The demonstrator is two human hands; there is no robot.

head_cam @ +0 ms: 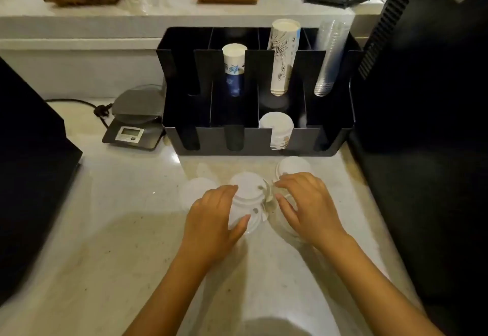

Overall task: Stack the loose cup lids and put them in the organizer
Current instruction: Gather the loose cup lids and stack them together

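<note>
On the pale bench (111,230), both hands frame a small stack of white lids (248,198). The left hand (211,219) cups its left side, thumb against the lower rim; the right hand (306,203) is spread just beside it, fingers (284,210) curled over blurred clear lids. One lid (290,165) lies behind the right hand, another (196,190) left of the stack. The black organizer (311,140) beyond holds lids (276,127) in a front slot and cups (282,58) behind. A scale (134,124) sits to its left.
</note>
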